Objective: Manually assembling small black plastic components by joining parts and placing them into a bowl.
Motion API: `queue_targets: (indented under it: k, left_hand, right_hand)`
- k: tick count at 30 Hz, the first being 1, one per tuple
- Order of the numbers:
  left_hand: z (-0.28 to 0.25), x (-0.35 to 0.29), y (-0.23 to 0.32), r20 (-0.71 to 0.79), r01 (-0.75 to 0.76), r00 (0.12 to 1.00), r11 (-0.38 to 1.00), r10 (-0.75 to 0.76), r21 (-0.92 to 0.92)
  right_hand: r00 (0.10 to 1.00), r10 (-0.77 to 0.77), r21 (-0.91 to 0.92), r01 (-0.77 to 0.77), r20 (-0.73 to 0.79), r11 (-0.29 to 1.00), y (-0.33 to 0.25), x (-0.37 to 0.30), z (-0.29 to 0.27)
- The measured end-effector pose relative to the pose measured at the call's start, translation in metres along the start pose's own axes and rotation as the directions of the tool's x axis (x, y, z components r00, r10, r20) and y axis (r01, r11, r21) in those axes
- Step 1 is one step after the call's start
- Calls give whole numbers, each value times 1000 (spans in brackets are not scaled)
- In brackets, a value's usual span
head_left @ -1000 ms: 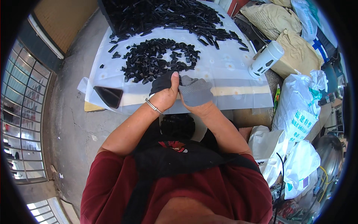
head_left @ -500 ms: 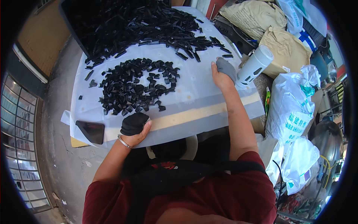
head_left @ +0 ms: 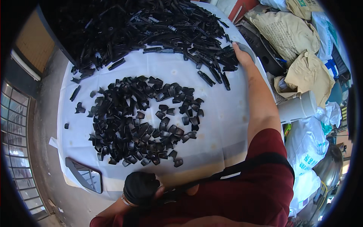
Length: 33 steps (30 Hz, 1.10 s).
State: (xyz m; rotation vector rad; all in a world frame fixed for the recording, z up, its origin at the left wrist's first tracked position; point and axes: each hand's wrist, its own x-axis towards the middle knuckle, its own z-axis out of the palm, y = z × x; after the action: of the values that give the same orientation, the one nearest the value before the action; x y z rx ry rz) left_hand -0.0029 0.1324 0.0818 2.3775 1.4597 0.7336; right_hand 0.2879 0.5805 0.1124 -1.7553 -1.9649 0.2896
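Note:
My left hand, in a black fingered covering with a bangle at the wrist, is curled closed at the table's near edge; anything inside it is hidden. My right hand reaches far forward, its fingers in grey cloth and its thumb stretched out beside the right end of a heap of long black plastic strips. The grey-covered fingers are partly hidden behind the hand. Between my arms and that heap lies a loose pile of small curved black plastic pieces, nearest to my left hand.
A white sheet covers the table. A dark phone lies at its near left corner. On the right stand a pale cylindrical bottle, brown paper sacks and white plastic bags. A barred window is far left.
My right hand has moved forward from beside the bottle to the right end of the strip heap. My left hand stays closed near the front edge. The view has shifted closer over the table.

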Motion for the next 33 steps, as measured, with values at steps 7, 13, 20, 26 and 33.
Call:
queue_targets:
  k: [7,13,20,26,33]
  left_hand:
    - [-10,8,-4,108,41,994,994,-29,-106]
    - [9,-4,-11,19,13,1000,982,-10,-190]
    - [-2,0,-3,64,56,997,984,-45,-171]
    - [-8,7,0,26,17,1000,995,-14,-101]
    - [-8,9,8,-171,53,984,999,-50,13]
  right_hand:
    - [951,-259,442,162,169,882,-52,16,36]
    - [932,-362,-126,358,-9,925,-124,39,54]
    - [874,-365,-175,434,322,884,-153,30,63]
    - [839,-336,-115,420,428,900,-123,-56,19]
    - [800,-437,-36,493,412,869,-100,-174,-30]
